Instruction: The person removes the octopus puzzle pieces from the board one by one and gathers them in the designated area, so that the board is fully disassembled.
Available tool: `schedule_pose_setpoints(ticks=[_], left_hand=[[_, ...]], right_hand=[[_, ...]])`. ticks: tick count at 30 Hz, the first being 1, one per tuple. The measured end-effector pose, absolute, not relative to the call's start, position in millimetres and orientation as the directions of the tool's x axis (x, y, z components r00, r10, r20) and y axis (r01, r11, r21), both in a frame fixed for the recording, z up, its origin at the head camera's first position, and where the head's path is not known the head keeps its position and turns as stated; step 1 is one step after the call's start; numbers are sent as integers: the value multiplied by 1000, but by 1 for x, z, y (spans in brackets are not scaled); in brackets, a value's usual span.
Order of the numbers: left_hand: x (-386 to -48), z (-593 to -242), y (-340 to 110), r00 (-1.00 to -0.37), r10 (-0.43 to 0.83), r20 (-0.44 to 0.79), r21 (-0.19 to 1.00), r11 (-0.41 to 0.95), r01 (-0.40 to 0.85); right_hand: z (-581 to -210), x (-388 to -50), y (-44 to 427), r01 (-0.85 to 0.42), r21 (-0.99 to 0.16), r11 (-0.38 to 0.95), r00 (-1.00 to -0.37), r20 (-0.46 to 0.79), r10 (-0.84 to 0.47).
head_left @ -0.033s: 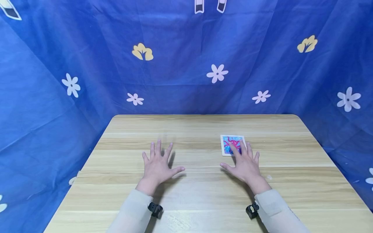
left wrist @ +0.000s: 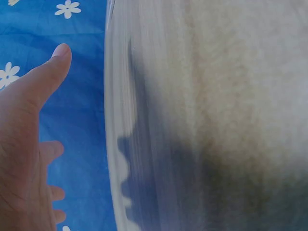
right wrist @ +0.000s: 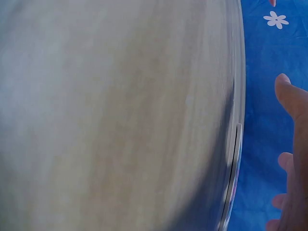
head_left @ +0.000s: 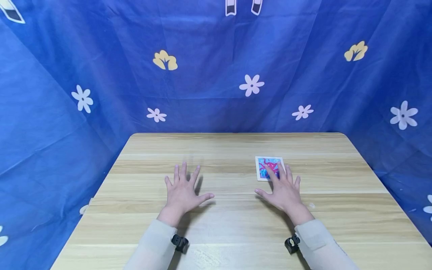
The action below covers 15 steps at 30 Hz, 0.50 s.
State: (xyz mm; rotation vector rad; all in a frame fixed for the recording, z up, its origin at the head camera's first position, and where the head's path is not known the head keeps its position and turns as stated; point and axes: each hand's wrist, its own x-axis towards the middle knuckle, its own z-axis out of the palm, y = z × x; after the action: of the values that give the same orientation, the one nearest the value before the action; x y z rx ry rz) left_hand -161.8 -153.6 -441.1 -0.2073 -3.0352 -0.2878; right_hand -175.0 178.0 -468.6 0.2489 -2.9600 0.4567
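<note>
A flat square picture board (head_left: 270,161) with a white border and a pink octopus on blue lies on the table, right of the middle. My right hand (head_left: 286,194) is over its near right part, fingers spread, hiding that corner. In the right wrist view the board's thin edge (right wrist: 234,175) shows, and the right hand (right wrist: 298,139) appears apart from it, holding nothing. My left hand (head_left: 182,194) hovers above the table left of the middle, fingers spread and palm down. The left wrist view shows that hand (left wrist: 19,144) with nothing in it and its shadow on the wood.
The light wooden table (head_left: 229,225) has rounded far corners. A blue cloth (head_left: 209,45) with white flowers and yellow trees hangs behind it and along both sides. Each sleeved wrist carries a small black camera, left (head_left: 180,243) and right (head_left: 292,243).
</note>
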Motion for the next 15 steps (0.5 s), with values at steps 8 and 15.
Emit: schedule_pose_setpoints(ticks=[8, 15], left_hand=[[-163, -443, -154, -987, 121, 101, 175, 975, 138], [-164, -444, -155, -988, 119, 103, 180, 974, 136]], right_hand=[[-466, -176, 179, -185, -294, 938, -977, 157, -144], [-468, -177, 180, -186, -295, 937, -977, 155, -145]])
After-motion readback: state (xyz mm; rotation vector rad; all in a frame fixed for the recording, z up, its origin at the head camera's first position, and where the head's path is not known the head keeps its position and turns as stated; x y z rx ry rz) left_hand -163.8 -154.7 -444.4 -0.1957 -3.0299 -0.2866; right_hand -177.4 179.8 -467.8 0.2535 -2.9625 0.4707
